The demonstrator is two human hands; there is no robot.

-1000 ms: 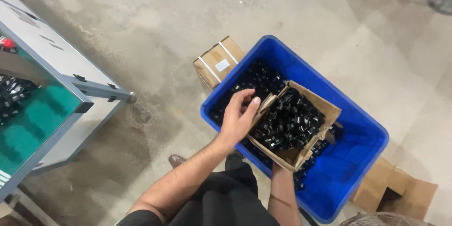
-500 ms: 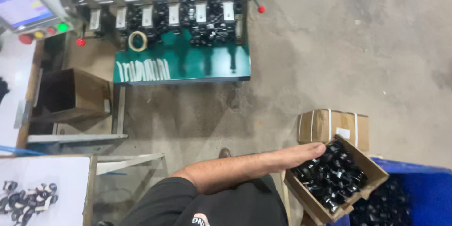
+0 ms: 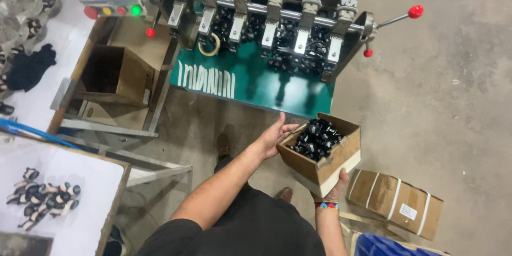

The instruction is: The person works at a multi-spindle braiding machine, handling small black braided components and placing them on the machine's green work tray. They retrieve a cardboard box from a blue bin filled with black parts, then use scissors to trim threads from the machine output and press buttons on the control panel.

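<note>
Both hands carry a small open cardboard box point(image 3: 320, 157) of black plastic parts point(image 3: 316, 138) above the concrete floor point(image 3: 437, 112). The left hand point(image 3: 274, 136) clasps its near-left wall, fingers spread along the rim. The right hand point(image 3: 336, 184) cups the box from beneath, mostly hidden. Just ahead stands the green desk point(image 3: 256, 82) with its row of clamp fixtures point(image 3: 266, 8); a strapped carton point(image 3: 394, 202) lies on the floor to the right.

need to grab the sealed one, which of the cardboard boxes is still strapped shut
The strapped box lying on the floor at lower right, bound with white bands. The held box and the empty box by the machine are open.
</note>
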